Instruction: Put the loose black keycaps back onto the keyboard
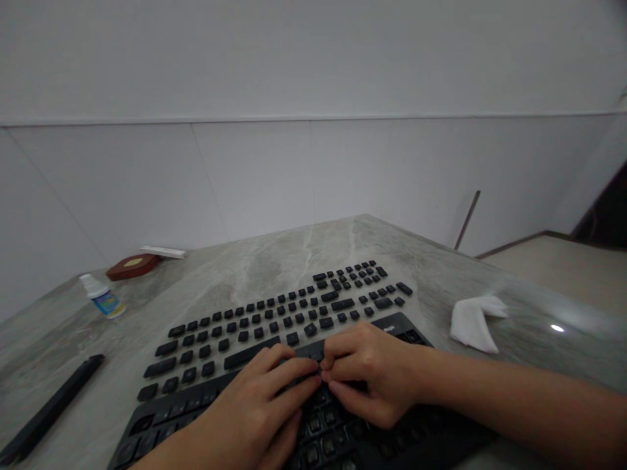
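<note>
A black keyboard lies in front of me, and in the part between and below my hands many key positions are bare sockets. My left hand rests over it, fingers stretched out, with their tips reaching the same spot as my right fingertips. From the right, my right hand pinches its fingers together low over the upper part of the keyboard. Whatever lies between those fingertips is hidden. Beyond the keyboard, loose black keycaps are laid out in rows, with a long space bar keycap close to my left hand.
A small spray bottle stands at the left, near a dark red box and a white flat object. A long black strip lies front left. On the right sits a folded white cloth. The marbled table meets a wall behind.
</note>
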Motion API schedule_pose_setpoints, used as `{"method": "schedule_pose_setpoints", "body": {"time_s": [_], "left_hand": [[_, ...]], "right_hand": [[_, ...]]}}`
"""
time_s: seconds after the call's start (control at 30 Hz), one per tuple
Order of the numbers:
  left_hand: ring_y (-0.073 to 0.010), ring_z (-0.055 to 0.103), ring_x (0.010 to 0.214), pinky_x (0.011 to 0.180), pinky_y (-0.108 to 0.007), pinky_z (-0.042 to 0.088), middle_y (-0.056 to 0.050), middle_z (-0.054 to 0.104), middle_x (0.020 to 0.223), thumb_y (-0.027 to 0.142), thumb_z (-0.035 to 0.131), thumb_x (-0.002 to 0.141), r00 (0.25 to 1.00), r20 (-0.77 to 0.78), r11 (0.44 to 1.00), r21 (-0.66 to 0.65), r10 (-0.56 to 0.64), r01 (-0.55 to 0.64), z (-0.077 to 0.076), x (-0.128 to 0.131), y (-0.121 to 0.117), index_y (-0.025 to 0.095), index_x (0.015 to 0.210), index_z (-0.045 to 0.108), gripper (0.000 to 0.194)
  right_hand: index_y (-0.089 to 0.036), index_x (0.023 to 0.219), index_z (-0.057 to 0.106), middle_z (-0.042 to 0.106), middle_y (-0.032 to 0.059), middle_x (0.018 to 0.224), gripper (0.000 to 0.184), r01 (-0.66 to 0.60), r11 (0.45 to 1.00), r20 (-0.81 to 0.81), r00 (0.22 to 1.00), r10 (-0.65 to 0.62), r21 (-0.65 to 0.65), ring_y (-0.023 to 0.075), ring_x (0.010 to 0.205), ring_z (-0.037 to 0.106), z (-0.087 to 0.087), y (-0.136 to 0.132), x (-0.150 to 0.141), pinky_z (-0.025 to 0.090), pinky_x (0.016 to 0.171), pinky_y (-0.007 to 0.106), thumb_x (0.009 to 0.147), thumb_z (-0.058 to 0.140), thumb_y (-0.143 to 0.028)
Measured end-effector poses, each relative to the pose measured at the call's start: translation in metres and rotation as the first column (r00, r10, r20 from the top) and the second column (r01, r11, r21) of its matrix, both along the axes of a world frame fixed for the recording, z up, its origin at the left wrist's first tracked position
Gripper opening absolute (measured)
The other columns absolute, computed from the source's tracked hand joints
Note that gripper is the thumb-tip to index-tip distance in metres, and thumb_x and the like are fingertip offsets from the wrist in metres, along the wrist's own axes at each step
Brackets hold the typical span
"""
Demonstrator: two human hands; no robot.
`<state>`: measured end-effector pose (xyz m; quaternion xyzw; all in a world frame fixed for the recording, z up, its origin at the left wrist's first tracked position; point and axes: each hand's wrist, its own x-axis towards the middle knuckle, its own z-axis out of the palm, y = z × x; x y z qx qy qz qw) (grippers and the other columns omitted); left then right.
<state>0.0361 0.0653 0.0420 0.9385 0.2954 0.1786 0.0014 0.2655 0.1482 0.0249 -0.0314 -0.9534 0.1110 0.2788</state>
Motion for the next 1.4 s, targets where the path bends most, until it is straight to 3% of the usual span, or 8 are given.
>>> {"method": "schedule_pose_setpoints", "body": {"time_s": [0.53, 0.9, 1.4], "left_hand": [[-0.0278, 0.055, 0.109, 0.095, -0.048, 0.055, -0.013, 0.059, 0.129, 0.002, 0.045, 0.086, 1.0, 0.006, 1.0, -0.006, 0.0, 0.0, -0.0038, -0.0007, 0.0004, 0.012, 0.135, 0.052, 0.051], [-0.0275, 0.056, 0.104, 0.09, -0.048, 0.056, -0.013, 0.061, 0.123, 0.003, 0.045, 0.086, 0.999, 0.035, 1.0, 0.002, -0.002, 0.002, -0.0016, 0.001, 0.0003, 0.012, 0.131, 0.056, 0.046], [-0.0273, 0.059, 0.105, 0.091, -0.047, 0.056, -0.014, 0.063, 0.122, 0.003, 0.045, 0.085, 1.0, 0.028, 1.0, 0.018, 0.004, -0.004, -0.0013, 0.0016, -0.0002, 0.011, 0.128, 0.058, 0.046]], "right_hand": [[-0.013, 0.071, 0.067, 0.067, 0.004, 0.075, 0.018, 0.021, 1.0, -0.012, 1.0, -0.021, 0.014, 0.0107, 0.057, 0.058, -0.0004, 0.0005, 0.0005, 0.039, 0.046, 0.023, 0.081, 0.052, -0.017], [-0.013, 0.073, 0.063, 0.068, 0.0048, 0.075, 0.012, 0.036, 0.999, -0.175, 0.984, -0.03, 0.035, 0.0123, 0.057, 0.058, 0.0012, 0.0041, -0.0013, 0.041, 0.048, 0.024, 0.078, 0.052, -0.012], [-0.016, 0.072, 0.062, 0.068, 0.0046, 0.074, 0.013, 0.017, 0.999, -0.164, 0.986, -0.012, 0.03, 0.0129, 0.055, 0.058, -0.0007, 0.0053, -0.0016, 0.042, 0.046, 0.024, 0.077, 0.05, -0.014]]}}
